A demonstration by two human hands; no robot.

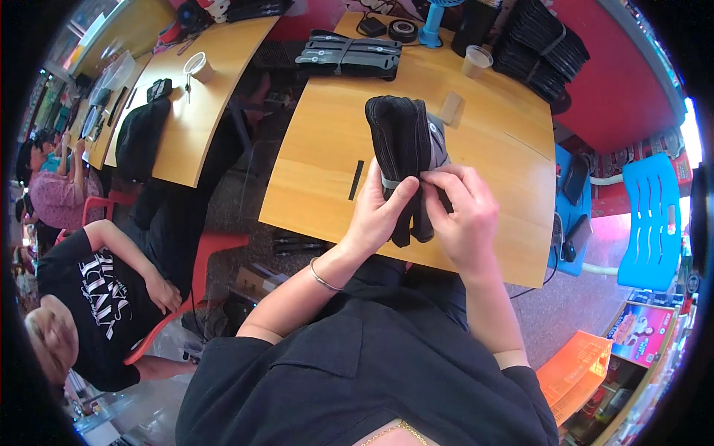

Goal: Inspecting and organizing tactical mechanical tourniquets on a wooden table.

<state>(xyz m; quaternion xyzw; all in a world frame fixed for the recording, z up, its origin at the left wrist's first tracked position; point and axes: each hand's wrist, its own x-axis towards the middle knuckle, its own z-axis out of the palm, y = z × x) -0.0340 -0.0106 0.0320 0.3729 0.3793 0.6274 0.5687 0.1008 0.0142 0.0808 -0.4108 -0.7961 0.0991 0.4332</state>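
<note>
A bundle of folded black fabric pieces [399,134] stands tilted over the near part of the wooden table, with a narrow grey band round its lower part. My left hand [378,209] grips the bundle from the left, thumb across its front. On the right side, my right hand [465,207] pinches at the grey band where it crosses the bundle; its fingertips partly hide that spot. Grey fabric [437,141] shows along the bundle's right side. Loose black ends hang down between the two hands.
On the table [305,186] lie a black strip [356,181] and a tan block [451,108]. Banded grey-black bundles [349,56], a cup [477,62], a blue fan [432,30] and black stacks [535,48] line the back. A seated person [97,297] is at left; a blue chair [651,219] at right.
</note>
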